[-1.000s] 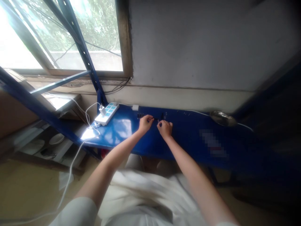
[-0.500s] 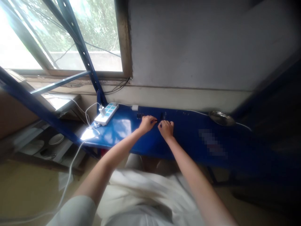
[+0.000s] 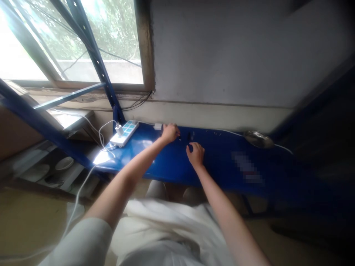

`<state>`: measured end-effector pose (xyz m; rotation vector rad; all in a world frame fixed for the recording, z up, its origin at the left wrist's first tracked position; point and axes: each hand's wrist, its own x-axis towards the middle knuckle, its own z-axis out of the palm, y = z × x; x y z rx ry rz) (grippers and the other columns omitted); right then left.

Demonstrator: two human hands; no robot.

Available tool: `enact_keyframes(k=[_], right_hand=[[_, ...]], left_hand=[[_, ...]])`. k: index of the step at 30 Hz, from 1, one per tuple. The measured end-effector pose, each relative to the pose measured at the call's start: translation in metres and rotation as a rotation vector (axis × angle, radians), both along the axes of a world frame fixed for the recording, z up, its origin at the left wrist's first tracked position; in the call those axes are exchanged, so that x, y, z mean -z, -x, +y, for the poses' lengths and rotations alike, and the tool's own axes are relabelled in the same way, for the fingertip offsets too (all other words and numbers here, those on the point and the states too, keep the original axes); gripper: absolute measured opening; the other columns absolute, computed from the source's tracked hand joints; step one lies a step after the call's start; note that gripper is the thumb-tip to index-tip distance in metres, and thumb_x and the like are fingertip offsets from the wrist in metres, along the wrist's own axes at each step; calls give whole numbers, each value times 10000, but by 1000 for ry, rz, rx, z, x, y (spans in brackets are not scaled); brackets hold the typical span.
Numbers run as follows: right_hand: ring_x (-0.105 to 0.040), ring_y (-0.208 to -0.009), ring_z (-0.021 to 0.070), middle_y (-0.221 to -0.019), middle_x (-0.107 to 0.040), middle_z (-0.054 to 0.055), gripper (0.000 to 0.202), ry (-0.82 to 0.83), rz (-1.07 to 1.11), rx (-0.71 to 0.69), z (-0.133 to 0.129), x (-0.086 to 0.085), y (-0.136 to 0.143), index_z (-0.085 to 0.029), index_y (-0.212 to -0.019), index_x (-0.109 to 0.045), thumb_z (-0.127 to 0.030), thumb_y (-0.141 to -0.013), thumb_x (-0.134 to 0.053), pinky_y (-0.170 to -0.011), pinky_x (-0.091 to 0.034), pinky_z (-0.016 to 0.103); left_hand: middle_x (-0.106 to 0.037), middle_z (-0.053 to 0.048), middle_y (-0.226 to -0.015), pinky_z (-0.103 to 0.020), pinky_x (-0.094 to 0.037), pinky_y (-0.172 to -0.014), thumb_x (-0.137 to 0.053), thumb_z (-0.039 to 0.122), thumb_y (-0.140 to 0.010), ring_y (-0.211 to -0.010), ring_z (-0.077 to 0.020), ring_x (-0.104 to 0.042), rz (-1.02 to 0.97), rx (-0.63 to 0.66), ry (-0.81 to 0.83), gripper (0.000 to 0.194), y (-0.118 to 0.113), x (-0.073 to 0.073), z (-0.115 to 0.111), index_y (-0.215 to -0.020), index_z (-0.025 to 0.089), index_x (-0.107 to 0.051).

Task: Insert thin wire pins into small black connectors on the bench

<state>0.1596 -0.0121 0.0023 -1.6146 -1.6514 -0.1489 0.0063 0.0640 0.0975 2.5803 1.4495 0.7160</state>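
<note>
On the blue table (image 3: 166, 162), the left hand (image 3: 170, 133) bends closed and the right hand (image 3: 195, 153) curls slightly apart; I cannot tell what either holds. The dark piece (image 3: 189, 136) lies just far of the right, the nearer hand, seemingly lengthwise near-to-far. The left has shifted far and left, away from the right.

Bright window (image 3: 122, 72) upper L, greenery (image 3: 119, 33) o/s; grey wall (image 3: 222, 55) behind blue tbl (image 3: 169, 164); yellowish flr (image 3: 27, 214); R side dim.

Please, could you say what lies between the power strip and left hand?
In the head view, a white block lies between the power strip and left hand.
</note>
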Motion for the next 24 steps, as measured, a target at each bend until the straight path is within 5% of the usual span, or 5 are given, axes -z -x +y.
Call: enact_keyframes(k=[7,24], right_hand=[[-552,-967,196,-989,-631,117,260,-94,50,-51,-3,10,0,-145,-976,-590,-236,-851,-381,-842,-360,321],[-566,-923,196,-940,-641,109,249,-107,57,-52,-8,11,2,-160,-920,-605,-218,-844,-375,-827,-390,324]], left_hand=[[-595,-112,-956,-448,-268,-918,-578,75,-671,-989,-281,-453,170,-87,39,123,10,5,25,-678,155,-671],[-589,-153,-971,-505,-222,-953,-531,46,-682,-1030,-315,-447,151,-145,93,165,16,19,31,-679,127,-675]])
